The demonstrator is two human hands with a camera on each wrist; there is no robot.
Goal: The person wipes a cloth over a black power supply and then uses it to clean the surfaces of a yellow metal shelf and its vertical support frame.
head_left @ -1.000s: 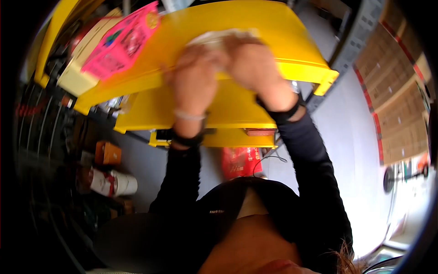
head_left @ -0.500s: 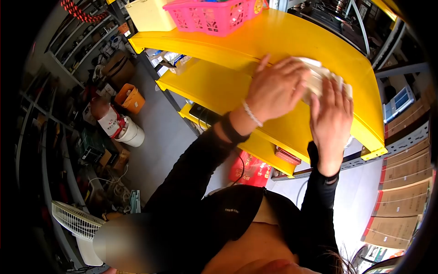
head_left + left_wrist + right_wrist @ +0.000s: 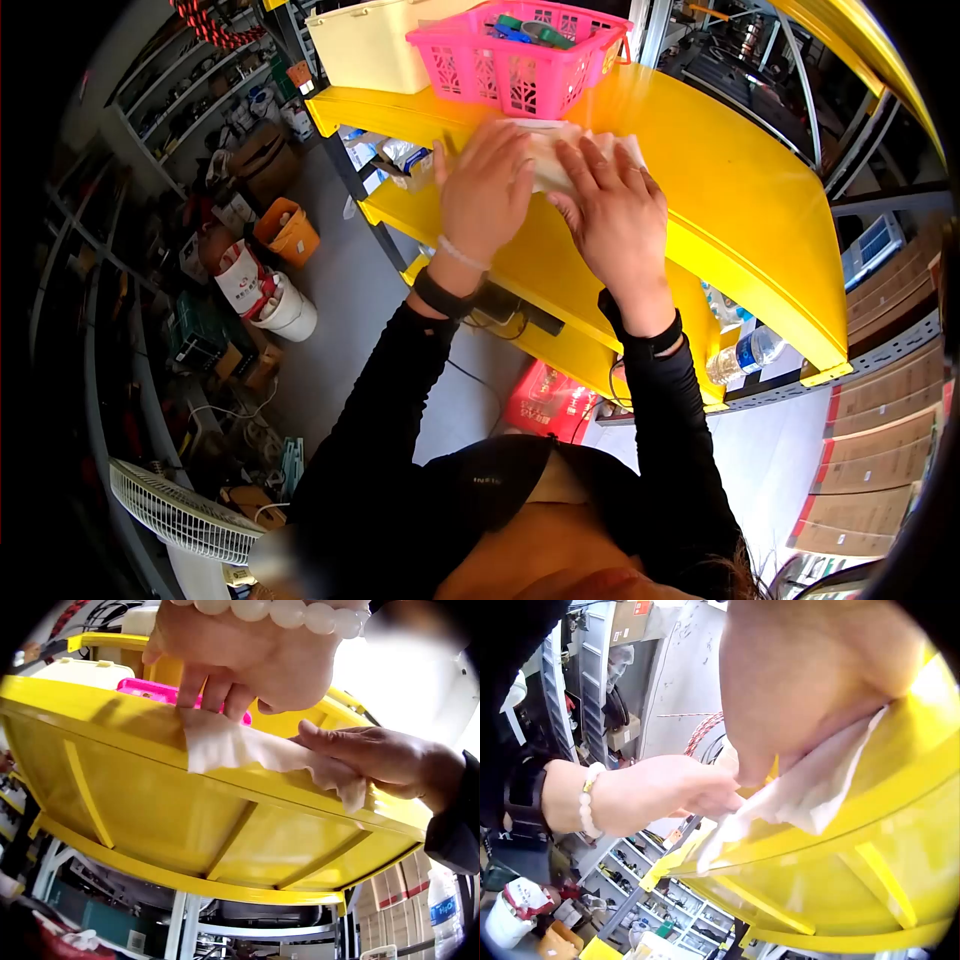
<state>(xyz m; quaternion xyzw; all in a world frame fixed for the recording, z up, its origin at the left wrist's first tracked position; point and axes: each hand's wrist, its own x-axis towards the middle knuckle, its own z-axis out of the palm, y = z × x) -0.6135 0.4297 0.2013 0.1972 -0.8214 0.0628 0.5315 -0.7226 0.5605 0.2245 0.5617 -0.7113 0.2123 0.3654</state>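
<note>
A thin whitish cloth (image 3: 548, 158) with a wavy edge lies on the top board of the yellow shelf (image 3: 740, 200). Both hands press it from above. The left hand (image 3: 485, 195), a beaded bracelet at its wrist, has its fingers stretched over the cloth's left part. Close beside it, the right hand (image 3: 622, 225) lies flat on the right part with fingers extended. In the left wrist view the cloth (image 3: 232, 746) drapes over the shelf's front edge. Much of the cloth is hidden beneath the right hand in the right wrist view.
A pink basket (image 3: 510, 65) with rolls inside stands just behind the hands, beside a cream box (image 3: 365, 50). Lower yellow boards hold a water bottle (image 3: 745, 357) at the right. A red bag (image 3: 548, 400) is on the floor below; cardboard boxes (image 3: 870, 460) are stacked at right.
Both hands have moved left along the shelf with the cloth over the last half second, closer to the pink basket. The head view has also swung since the first frame.
</note>
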